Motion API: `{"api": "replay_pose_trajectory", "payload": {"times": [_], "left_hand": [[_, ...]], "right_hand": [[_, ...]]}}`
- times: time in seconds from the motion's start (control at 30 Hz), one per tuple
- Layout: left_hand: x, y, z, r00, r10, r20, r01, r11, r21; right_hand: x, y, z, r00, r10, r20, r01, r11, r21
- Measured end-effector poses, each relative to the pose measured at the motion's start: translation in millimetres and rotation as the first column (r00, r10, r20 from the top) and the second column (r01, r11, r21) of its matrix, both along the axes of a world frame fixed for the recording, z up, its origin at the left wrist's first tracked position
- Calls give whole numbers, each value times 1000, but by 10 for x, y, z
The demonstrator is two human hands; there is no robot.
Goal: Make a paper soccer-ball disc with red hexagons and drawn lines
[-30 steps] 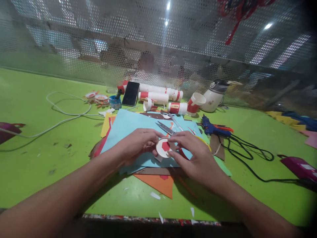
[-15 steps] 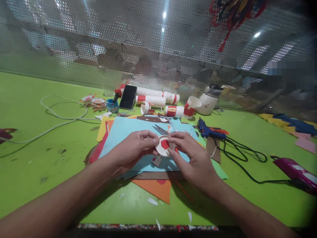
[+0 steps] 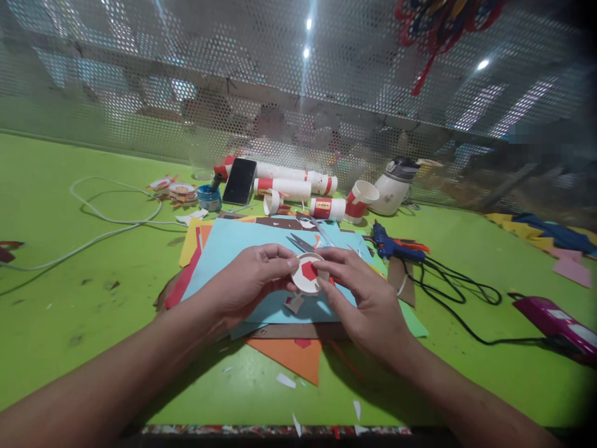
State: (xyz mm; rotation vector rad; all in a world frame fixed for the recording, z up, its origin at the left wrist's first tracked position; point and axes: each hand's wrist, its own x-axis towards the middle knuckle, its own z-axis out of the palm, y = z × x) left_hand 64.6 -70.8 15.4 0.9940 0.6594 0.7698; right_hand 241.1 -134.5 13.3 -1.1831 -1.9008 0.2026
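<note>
Between my two hands is a small round white paper cup base [image 3: 304, 283] with a low rim and a red paper pentagon [image 3: 308, 270] on its inner face. My left hand [image 3: 261, 274] pinches its left edge between thumb and fingers. On the other side, my right hand [image 3: 357, 283] grips the right edge, a fingertip touching the red piece. Below lies a stack of coloured paper with a light blue sheet [image 3: 224, 249] on top. Scissors [image 3: 301, 242] lie just beyond the disc, their handles partly hidden by my right hand. A small white scrap [image 3: 293, 303] rests under the disc.
Behind the paper are a phone [image 3: 239, 180], a blue jar [image 3: 209, 197], white-and-red paper tubes [image 3: 282, 188], a paper cup [image 3: 361, 200] and a white kettle-like bottle [image 3: 393, 190]. A blue glue gun [image 3: 396, 244] with black cable lies right, near a magenta box [image 3: 555, 323].
The view has shifted very slightly. Both hands keep hold of the white disc in nearly the same place, with no other clear movement.
</note>
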Motion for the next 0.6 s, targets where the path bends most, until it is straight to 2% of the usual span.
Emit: {"api": "replay_pose_trajectory", "payload": {"times": [0.23,0.6], "left_hand": [[-3,-1,29,1000,5,-8,-5,1000,-5],[-16,40,-13,1000,-26,-5,26,999,19]], "right_hand": [[8,0,12,1000,7,-25,-8,999,-51],[18,3,-11,999,31,-22,-31,999,-25]]}}
